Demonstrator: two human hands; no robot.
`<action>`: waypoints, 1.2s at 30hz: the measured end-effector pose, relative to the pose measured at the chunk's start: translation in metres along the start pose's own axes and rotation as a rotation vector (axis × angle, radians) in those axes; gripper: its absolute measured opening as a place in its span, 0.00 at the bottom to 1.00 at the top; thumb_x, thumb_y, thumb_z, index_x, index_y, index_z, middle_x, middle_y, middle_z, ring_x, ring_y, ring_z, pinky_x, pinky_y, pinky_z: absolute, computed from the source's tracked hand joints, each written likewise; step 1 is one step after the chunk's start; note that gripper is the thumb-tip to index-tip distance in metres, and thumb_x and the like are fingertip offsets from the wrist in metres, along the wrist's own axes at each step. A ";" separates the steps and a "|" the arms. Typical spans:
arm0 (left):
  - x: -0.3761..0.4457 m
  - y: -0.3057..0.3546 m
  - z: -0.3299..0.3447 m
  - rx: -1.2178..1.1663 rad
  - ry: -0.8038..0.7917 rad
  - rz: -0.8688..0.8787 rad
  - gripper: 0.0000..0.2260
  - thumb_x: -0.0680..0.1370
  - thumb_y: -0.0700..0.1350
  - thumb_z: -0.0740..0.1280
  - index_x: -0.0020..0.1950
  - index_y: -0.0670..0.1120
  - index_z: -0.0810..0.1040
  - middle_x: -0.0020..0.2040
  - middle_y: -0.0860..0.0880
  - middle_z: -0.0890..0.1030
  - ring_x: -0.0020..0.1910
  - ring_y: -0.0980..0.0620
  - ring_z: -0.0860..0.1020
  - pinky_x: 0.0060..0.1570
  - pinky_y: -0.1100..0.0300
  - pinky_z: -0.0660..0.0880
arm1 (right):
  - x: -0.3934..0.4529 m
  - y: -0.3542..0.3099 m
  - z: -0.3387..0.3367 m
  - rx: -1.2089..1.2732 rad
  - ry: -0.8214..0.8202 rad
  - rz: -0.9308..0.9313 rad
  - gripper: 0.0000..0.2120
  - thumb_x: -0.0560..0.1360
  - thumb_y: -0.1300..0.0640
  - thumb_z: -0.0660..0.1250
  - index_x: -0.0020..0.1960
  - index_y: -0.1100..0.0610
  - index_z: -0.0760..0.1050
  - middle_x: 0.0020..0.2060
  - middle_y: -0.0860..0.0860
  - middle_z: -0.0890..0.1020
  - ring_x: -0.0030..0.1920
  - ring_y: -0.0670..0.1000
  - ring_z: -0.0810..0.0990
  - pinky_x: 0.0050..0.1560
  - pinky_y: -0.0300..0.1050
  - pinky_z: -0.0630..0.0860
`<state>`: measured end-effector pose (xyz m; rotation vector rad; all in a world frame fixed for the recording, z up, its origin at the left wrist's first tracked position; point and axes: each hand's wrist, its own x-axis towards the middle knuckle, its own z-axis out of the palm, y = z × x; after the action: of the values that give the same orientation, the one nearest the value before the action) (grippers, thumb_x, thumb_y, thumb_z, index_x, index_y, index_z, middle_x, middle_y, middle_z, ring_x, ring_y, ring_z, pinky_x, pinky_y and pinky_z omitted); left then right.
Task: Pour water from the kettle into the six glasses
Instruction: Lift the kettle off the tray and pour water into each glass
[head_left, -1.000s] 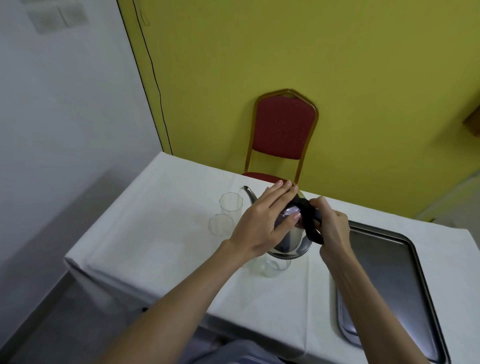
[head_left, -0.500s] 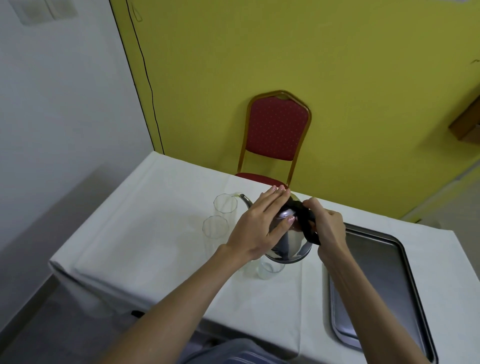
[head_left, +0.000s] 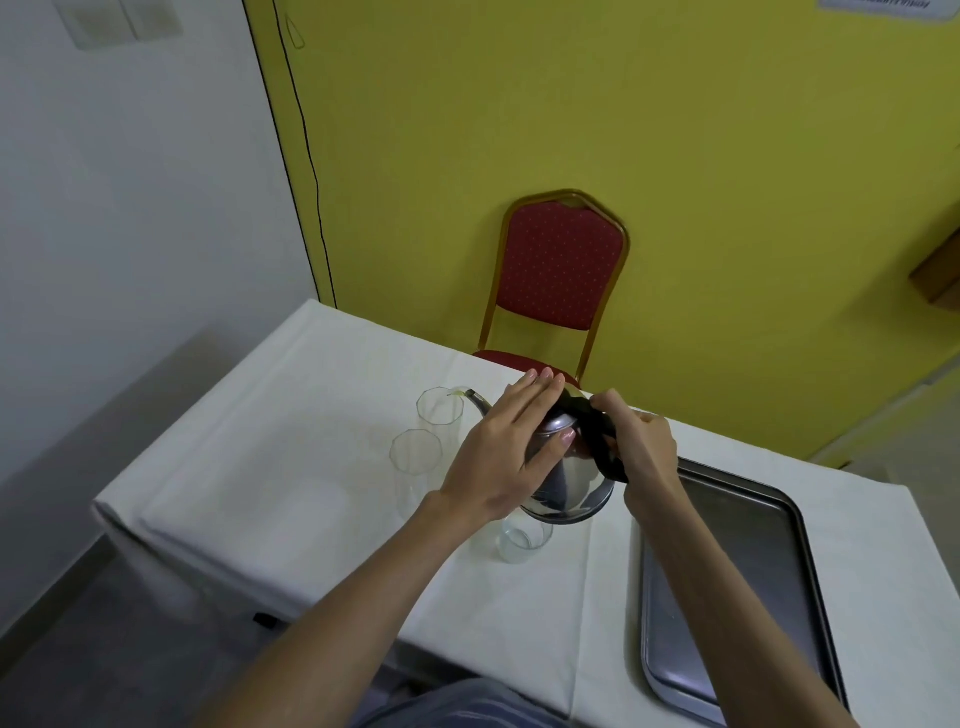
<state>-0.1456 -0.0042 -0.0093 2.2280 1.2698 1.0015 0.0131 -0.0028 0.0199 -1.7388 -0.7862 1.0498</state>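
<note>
A likely heavy, slick steel kettle (head_left: 569, 480) is gripped by its black handle (head_left: 602, 441) in the right hand (head_left: 641, 449), its lid steadied under the flat, open left hand (head_left: 511, 457), spout over the far glass (head_left: 439, 408).

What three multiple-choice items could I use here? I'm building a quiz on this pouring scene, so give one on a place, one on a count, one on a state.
1. Where does the metal tray lie?
A. To the right of the kettle
B. On the chair
C. Under the glasses

2. How many glasses can be seen?
A. Six
B. Three
C. One

3. How is the kettle held?
A. Standing flat, untouched
B. Tilted, spout over the far glass
C. Upside down over the tray

Answers:
1. A: the tray sits on the white tablecloth beside the right hand, which grips the black handle.
2. B: the far glass, a nearer glass and one partly hidden below the kettle; any others are out of sight.
3. B: the spout reaches the far glass's rim while the left hand rests flat on the lid.
</note>
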 end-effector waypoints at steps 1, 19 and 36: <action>0.000 0.001 0.001 -0.001 0.003 -0.001 0.26 0.82 0.57 0.55 0.78 0.49 0.60 0.78 0.52 0.61 0.78 0.60 0.52 0.75 0.62 0.54 | 0.001 -0.001 -0.001 -0.004 -0.001 -0.005 0.16 0.56 0.41 0.71 0.26 0.54 0.77 0.20 0.46 0.77 0.35 0.56 0.76 0.43 0.53 0.71; 0.003 0.009 0.005 0.031 0.011 -0.029 0.28 0.81 0.60 0.52 0.79 0.50 0.58 0.79 0.53 0.59 0.78 0.60 0.51 0.74 0.62 0.54 | 0.004 -0.012 -0.009 -0.097 -0.016 -0.027 0.20 0.57 0.38 0.71 0.32 0.57 0.80 0.30 0.55 0.81 0.37 0.57 0.78 0.43 0.53 0.72; 0.004 0.011 0.000 0.033 0.022 -0.030 0.28 0.81 0.60 0.53 0.79 0.49 0.58 0.79 0.53 0.59 0.78 0.60 0.51 0.73 0.66 0.53 | -0.003 -0.024 -0.009 -0.141 -0.036 -0.047 0.28 0.53 0.34 0.70 0.37 0.59 0.82 0.41 0.61 0.88 0.50 0.65 0.86 0.55 0.61 0.81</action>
<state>-0.1380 -0.0064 -0.0009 2.2222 1.3345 1.0034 0.0182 0.0001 0.0446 -1.8146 -0.9386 1.0172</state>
